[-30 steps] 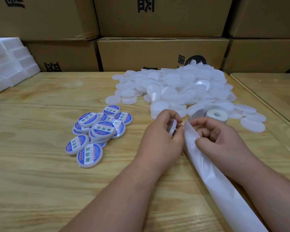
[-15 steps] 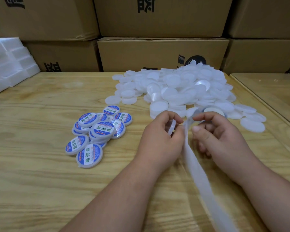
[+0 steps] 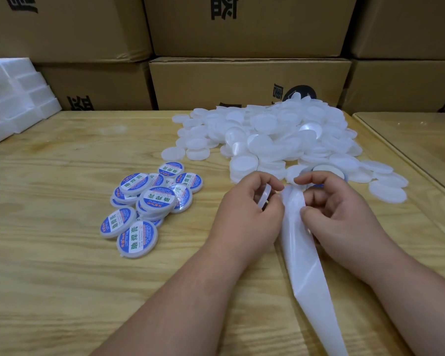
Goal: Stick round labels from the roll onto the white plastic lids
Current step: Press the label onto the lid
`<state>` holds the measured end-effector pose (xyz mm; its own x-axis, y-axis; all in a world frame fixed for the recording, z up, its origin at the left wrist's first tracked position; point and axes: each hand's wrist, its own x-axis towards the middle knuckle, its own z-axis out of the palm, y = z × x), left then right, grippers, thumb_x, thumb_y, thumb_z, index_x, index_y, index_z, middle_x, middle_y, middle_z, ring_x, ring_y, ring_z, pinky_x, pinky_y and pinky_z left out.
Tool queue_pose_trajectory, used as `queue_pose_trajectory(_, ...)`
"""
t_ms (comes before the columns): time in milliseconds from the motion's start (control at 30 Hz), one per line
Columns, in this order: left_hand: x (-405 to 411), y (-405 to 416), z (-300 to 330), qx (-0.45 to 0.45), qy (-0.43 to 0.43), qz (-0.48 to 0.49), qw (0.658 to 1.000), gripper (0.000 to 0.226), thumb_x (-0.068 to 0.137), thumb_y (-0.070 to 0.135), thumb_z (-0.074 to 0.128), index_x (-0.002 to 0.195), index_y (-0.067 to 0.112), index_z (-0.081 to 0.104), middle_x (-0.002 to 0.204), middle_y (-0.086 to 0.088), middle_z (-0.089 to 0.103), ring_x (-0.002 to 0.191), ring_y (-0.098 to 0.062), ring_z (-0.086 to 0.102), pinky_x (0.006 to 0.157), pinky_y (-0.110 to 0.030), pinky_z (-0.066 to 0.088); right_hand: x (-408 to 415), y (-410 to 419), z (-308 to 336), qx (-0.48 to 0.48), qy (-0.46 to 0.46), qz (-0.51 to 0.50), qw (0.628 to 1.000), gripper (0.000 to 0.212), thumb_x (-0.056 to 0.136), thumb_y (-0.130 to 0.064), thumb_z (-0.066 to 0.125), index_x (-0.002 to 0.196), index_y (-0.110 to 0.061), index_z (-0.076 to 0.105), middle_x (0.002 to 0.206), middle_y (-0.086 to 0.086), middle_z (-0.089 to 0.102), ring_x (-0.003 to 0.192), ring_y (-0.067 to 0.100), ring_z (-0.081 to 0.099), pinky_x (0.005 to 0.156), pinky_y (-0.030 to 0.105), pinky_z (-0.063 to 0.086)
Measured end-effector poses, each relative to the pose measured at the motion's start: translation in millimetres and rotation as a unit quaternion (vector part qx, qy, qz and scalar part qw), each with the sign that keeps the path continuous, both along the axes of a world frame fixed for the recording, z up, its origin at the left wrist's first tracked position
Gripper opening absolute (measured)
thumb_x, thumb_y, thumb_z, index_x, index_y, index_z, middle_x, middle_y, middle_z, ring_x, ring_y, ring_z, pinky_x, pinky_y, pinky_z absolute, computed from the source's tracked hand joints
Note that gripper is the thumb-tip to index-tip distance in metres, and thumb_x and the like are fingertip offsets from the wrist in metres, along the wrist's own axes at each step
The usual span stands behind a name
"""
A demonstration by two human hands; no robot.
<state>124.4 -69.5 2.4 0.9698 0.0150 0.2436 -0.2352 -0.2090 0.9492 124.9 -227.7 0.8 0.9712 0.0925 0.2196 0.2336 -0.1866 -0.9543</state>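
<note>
Plywood table (image 3: pixel 62 278) fills the frame, with stacked cardboard boxes (image 3: pixel 242 83) across the top and white foam blocks (image 3: pixel 13 98) upper left. Plain white lids (image 3: pixel 267 140) lie heaped upper centre; labelled lids (image 3: pixel 149 201) cluster left of centre. The left hand (image 3: pixel 244 217) curls round one lid (image 3: pixel 263 199) held on edge. The right hand (image 3: pixel 344 217) pinches the white backing strip (image 3: pixel 303 265) running to the bottom edge; the label roll (image 3: pixel 326 170) sits just behind it.

We see a heap of plain white lids (image 3: pixel 272 140) at the back, labelled blue-and-white lids (image 3: pixel 149 201) piled left, one lid (image 3: pixel 263 195) held on edge, and the roll (image 3: pixel 326 173) trailing white backing strip (image 3: pixel 303 258) toward us.
</note>
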Motion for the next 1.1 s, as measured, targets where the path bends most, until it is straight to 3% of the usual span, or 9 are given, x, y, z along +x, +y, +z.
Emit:
queue_pose_trajectory(100,2.3,1.5,1.2,-0.054,0.018,0.021,0.998,0.023,0.087,0.014,0.057,0.084,0.036,0.063,0.070,0.008,0.064,0.055,-0.007,0.054,0.050,-0.021,0.046,-2.6,1.3,3.2,-0.002,0.001,-0.007,1.000,0.043,0.069,-0.013,0.049,0.099,-0.040,0.064,0.072,0.011,0.055,0.055,0.029,0.045,0.049,0.027,0.041)
queue_pose_trajectory(267,4.0,4.3,3.2,-0.113,0.030,0.057,0.992,0.021,0.077,0.019,0.051,0.080,0.035,0.063,0.061,0.008,0.056,0.056,-0.012,0.051,0.048,-0.020,0.041,-4.3,1.8,5.6,0.003,0.003,-0.026,1.000,0.043,0.067,-0.012,0.045,0.094,-0.040,0.065,0.075,0.020,0.042,0.057,0.020,0.034,0.043,0.022,0.032)
queue_pose_trajectory(500,3.8,6.8,4.7,-0.140,0.054,0.040,0.988,0.021,0.074,0.023,0.051,0.076,0.035,0.068,0.064,0.012,0.059,0.056,-0.007,0.058,0.053,-0.018,0.046,-0.6,-0.2,-1.6,0.035,-0.062,-0.057,0.996,0.035,0.075,-0.013,0.052,0.090,-0.041,0.068,0.071,-0.010,0.054,0.061,0.010,0.045,0.052,0.015,0.040)
queue_pose_trajectory(633,1.6,5.0,5.0,-0.117,0.060,0.004,0.991,0.021,0.079,0.020,0.053,0.078,0.033,0.070,0.063,0.014,0.059,0.056,-0.006,0.054,0.050,-0.014,0.042,-0.8,2.0,-2.5,0.008,-0.158,-0.096,0.983,0.046,0.084,0.000,0.057,0.088,-0.045,0.066,0.092,-0.014,0.065,0.076,0.011,0.059,0.066,0.013,0.046)
queue_pose_trajectory(800,1.2,4.2,4.7,-0.094,0.071,-0.005,0.993,0.022,0.089,0.015,0.057,0.085,0.029,0.073,0.066,0.015,0.066,0.059,-0.007,0.054,0.053,-0.016,0.044,-5.1,3.4,0.7,-0.083,-0.266,-0.075,0.957,0.045,0.085,0.013,0.059,0.092,-0.031,0.062,0.112,-0.013,0.059,0.080,0.018,0.057,0.059,0.016,0.042)
queue_pose_trajectory(967,1.1,5.1,5.2,-0.109,0.072,-0.005,0.991,0.019,0.089,0.018,0.059,0.086,0.027,0.075,0.065,0.012,0.067,0.060,-0.009,0.055,0.051,-0.015,0.043,-4.1,4.3,-1.8,-0.076,-0.260,-0.061,0.961,0.046,0.083,0.016,0.061,0.091,-0.029,0.062,0.108,-0.016,0.062,0.076,0.019,0.057,0.057,0.020,0.041)
queue_pose_trajectory(1100,0.9,4.6,6.7,-0.132,0.071,-0.005,0.989,0.018,0.078,0.027,0.057,0.082,0.026,0.074,0.065,0.010,0.067,0.058,-0.009,0.053,0.049,-0.015,0.041,-3.3,2.5,-3.3,-0.080,-0.239,-0.066,0.966,0.045,0.082,0.014,0.060,0.094,-0.029,0.064,0.103,-0.019,0.063,0.075,0.013,0.056,0.058,0.018,0.042)
